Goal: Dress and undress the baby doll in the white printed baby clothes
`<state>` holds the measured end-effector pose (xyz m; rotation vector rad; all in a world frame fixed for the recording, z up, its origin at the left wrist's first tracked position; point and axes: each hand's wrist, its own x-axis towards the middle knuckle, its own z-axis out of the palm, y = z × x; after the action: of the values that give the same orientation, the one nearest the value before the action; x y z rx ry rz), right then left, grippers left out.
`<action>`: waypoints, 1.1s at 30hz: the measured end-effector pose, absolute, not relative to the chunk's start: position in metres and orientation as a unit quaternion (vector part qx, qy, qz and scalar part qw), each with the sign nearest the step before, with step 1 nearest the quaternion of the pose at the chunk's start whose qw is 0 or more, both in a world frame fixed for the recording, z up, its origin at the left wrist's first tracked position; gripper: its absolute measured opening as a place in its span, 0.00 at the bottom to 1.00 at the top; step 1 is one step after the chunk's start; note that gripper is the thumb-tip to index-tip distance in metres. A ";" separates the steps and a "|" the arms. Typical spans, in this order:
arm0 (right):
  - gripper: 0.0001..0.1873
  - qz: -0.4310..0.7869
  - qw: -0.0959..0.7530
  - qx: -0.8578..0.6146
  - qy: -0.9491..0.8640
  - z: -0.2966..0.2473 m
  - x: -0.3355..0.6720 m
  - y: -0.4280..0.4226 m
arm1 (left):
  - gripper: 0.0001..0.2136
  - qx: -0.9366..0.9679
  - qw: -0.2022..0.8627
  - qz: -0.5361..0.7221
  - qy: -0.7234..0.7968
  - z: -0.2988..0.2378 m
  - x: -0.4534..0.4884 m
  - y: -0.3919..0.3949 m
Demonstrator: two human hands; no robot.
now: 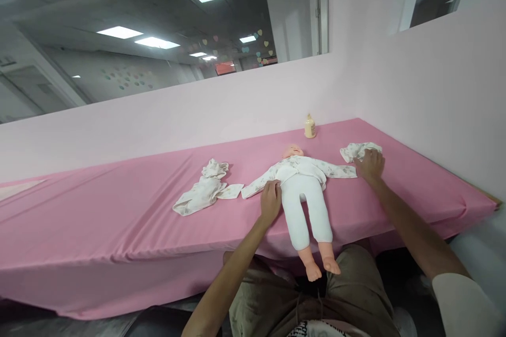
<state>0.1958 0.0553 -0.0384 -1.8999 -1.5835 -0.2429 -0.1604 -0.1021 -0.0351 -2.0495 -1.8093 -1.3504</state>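
Note:
A baby doll (302, 189) lies on its back on the pink-covered table (118, 221), arms spread, in a printed top and white leggings, its bare feet hanging over the front edge. My left hand (271, 201) rests beside the doll's hip, fingers curled on the hem of its top. My right hand (370, 165) lies flat, fingers spread, on the end of the doll's sleeve and against a small crumpled printed cloth (358, 150).
A heap of printed baby clothes (205, 192) lies left of the doll. A small cream bottle (310, 127) stands at the back by the pink wall. The wall turns a corner on the right, close to the table's right end (474, 200).

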 end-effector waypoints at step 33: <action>0.19 0.469 0.513 -0.296 -0.655 0.060 0.097 -0.070 | 0.29 -0.626 -0.222 -0.561 -0.493 0.060 -0.078 -0.120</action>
<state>0.0967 -0.0696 0.0599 -0.7119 -1.5761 1.1287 -0.0781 -0.1203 0.0604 -2.3055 -1.8148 -2.0664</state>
